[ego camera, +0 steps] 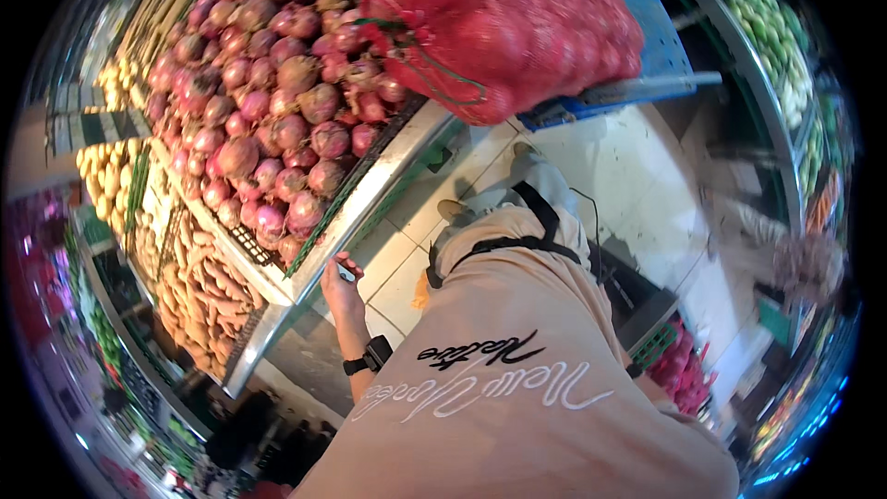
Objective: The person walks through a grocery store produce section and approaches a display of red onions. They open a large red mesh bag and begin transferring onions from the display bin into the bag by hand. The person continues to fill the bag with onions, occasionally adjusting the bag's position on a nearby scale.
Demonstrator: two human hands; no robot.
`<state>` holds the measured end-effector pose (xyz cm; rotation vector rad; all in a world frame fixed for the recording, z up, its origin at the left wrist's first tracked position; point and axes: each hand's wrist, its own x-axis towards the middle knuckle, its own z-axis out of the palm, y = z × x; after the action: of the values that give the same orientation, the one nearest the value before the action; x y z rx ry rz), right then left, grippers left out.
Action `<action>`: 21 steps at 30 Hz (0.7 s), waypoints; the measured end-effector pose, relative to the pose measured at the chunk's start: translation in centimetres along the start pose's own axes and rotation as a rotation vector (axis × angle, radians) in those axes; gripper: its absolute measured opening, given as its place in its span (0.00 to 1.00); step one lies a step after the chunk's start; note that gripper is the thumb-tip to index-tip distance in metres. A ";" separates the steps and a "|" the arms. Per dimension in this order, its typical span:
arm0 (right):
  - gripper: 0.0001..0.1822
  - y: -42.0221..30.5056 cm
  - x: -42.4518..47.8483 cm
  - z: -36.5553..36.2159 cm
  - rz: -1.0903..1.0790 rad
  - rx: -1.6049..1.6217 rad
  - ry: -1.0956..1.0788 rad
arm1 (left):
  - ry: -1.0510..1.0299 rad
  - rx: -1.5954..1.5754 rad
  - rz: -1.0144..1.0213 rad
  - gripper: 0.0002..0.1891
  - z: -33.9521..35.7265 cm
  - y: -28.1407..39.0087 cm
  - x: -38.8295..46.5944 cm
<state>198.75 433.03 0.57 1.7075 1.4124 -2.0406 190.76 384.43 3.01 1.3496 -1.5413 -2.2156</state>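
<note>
My left hand (344, 301), with a black watch on its wrist, is beside the metal rim (398, 152) of a produce stand. Its curled fingers hold a small pale object (345, 273), too small to identify. Just beyond the rim, a heap of red onions (277, 90) fills the stand, and a dark plastic lattice edges it. A full red mesh sack (513, 28), with a green tie at its neck, rests on a blue platform cart (658, 45) and touches the heap's far right side. My right forearm hangs along my side; the hand is out of view.
Sweet potatoes (215, 277) and yellowish potatoes (107, 177) lie left of the onions. To my right are a green crate (655, 346), red net bags (682, 371) and a blurred person (804, 267). Another metal-edged vegetable stand (766, 59) curves beyond the tiled floor (644, 173).
</note>
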 end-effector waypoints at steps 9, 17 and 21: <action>0.25 4.2 10.0 -7.2 -0.080 -0.288 0.058 | 0.118 -0.114 0.029 0.18 -2.8 -1.7 0.4; 0.27 2.9 17.1 -10.4 -0.143 -0.501 0.026 | 0.174 -0.204 0.006 0.18 -3.7 -2.5 0.8; 0.26 1.3 16.0 -9.1 -0.115 -0.614 0.061 | 0.164 -0.209 0.017 0.18 -4.0 -2.8 1.7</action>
<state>200.31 445.79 -12.61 1.4475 1.9308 -1.3799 193.63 382.03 -0.57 1.4073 -1.2250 -2.1264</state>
